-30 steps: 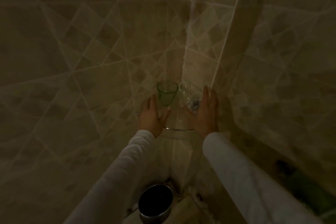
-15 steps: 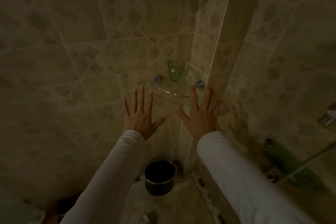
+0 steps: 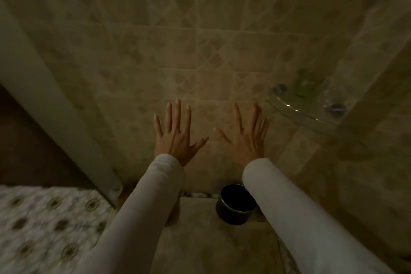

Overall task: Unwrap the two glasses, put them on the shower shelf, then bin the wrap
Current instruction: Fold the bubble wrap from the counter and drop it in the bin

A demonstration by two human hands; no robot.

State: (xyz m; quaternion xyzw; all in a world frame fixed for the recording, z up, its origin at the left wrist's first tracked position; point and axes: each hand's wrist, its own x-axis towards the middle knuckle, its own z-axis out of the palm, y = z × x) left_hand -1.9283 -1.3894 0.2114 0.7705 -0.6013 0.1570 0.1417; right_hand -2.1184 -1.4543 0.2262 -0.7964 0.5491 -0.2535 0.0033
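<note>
Glasses are what this task turns on, and going from the left they come last. At far left lie a patterned white floor covering (image 3: 44, 229) and a pale door edge (image 3: 44, 107). Next, the left hand (image 3: 175, 135) is held up before the beige tiled wall (image 3: 200, 40), fingers (image 3: 178, 113) spread wide and holding nothing. The right hand (image 3: 246, 138) beside it is likewise splayed and bare. Below them a small dark round bin (image 3: 233, 204) stands on the shower floor, its inside too dark to read. At right, the clear curved glass corner shelf (image 3: 295, 113) carries the green tumbler glass (image 3: 304, 87); a second, clear glass may stand beside it, but blur hides it. No wrap shows anywhere. Unwrapping and shelving look done, I judge; whether the wrap is binned cannot be told.
</note>
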